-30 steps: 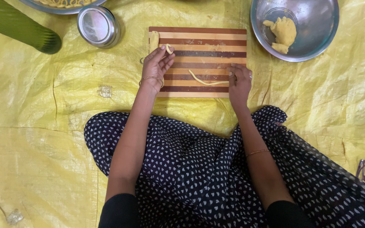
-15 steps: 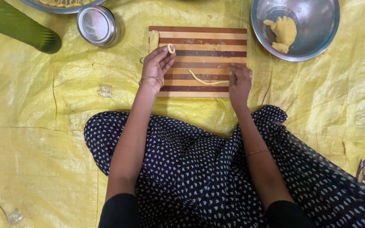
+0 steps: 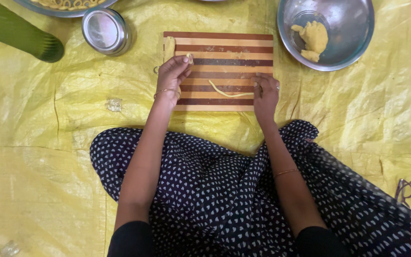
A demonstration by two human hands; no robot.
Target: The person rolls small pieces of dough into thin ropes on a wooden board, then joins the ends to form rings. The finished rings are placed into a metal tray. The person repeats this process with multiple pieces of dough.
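On board (image 3: 224,43), left hand (image 3: 170,81) is pinching dough bit (image 3: 189,58); right hand (image 3: 265,93) fingers are pressing rope (image 3: 229,93) end, steadying it.

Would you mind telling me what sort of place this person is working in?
Probably a home floor set up for making snacks: a yellow plastic sheet covers the ground, with a striped cutting board, a steel bowl of dough and a rolled dough strand.

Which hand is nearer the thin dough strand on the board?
Right. The right hand touches the right end of the dough strand; the left hand is off its left end, pinching a small dough piece.
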